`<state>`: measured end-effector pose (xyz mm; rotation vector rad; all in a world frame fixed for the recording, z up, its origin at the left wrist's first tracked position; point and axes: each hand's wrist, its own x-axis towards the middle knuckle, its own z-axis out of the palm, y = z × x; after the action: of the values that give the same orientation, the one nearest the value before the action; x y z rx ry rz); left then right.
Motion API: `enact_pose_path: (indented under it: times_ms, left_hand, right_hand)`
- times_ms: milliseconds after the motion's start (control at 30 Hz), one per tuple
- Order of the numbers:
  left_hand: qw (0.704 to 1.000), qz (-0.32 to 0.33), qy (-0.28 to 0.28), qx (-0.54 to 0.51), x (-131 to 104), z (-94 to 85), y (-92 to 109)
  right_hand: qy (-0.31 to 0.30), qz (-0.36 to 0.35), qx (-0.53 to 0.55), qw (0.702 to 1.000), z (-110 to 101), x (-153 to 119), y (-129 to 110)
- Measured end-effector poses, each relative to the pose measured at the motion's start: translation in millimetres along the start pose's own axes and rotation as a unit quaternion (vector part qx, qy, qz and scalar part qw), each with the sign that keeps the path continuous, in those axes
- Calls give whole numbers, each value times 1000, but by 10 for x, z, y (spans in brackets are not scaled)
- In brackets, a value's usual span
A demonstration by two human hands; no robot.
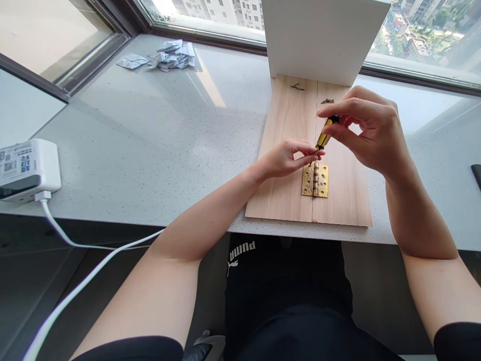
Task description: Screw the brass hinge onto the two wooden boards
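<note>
A yellow-and-black screwdriver (326, 134) slants down over a brass hinge (314, 180). My right hand (370, 128) grips its handle between thumb and fingers, near the top end. Closed around the lower shaft are the thumb and fingers of my left hand (291, 158), just above the hinge's upper left corner. The tip is hidden by those fingers, so I cannot tell whether a screw is there. The hinge lies flat across the seam of two pale wooden boards (278, 195), one leaf on each, with several screw holes showing.
Small loose screws lie on the boards' far end, one group on the left board (297, 86) and another on the right (327, 101). A white box (319, 40) stands behind. Crumpled paper (175, 55) lies at the back left, and a white device (32, 168) with a cable sits far left.
</note>
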<state>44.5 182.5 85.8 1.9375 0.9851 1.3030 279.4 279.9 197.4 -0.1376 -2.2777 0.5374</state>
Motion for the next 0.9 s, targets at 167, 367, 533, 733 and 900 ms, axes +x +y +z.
enact_pose_path:
  times_ms: [167, 367, 533, 733, 900]
  left_hand:
    - [1000, -21, -7, 0, -6, -9, 8]
    - [999, -34, -5, -9, -9, -18, 18]
    - [999, -33, -6, -12, -8, -24, 33]
    - [1000, -24, -7, -7, -11, -36, 43]
    - [1000, -25, -10, -8, -7, -51, 3]
  right_hand:
    - [20, 28, -34, 999, 97, -32, -7]
    - [-5, 16, -44, 999, 29, -11, -52]
    - [-24, -30, -29, 999, -78, 22, -77]
    - [-17, 9, -2, 1000, -40, 18, -44]
    - [-3, 36, 2, 999, 14, -2, -26]
